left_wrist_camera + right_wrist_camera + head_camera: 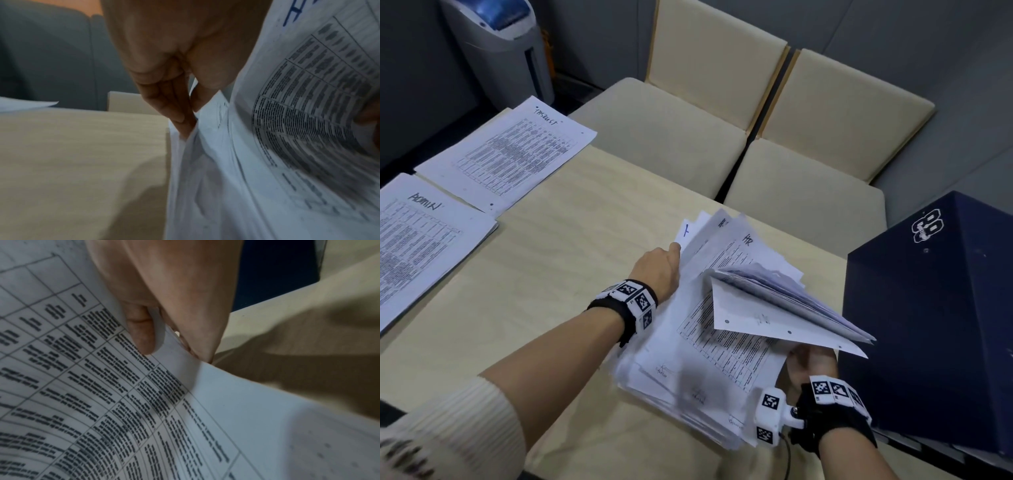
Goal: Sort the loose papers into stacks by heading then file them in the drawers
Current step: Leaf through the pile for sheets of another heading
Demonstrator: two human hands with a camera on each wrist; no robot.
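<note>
The left hand (659, 270) has its fingers (176, 112) tucked into the far edge of the loose pile (688, 370) on the counter (551, 274). The right hand (811, 366) pinches a lifted wad of sheets (784, 308) beside the dark drawer box (935, 308). That loose wad could fan and slide, remixing headings.

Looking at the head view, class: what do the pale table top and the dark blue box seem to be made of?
Pale table top: likely wood-look laminate, matt; faint straight grain lines show. Dark blue box: perhaps painted metal or board, smooth; flat faces, crisp edges, white printed logo.
</note>
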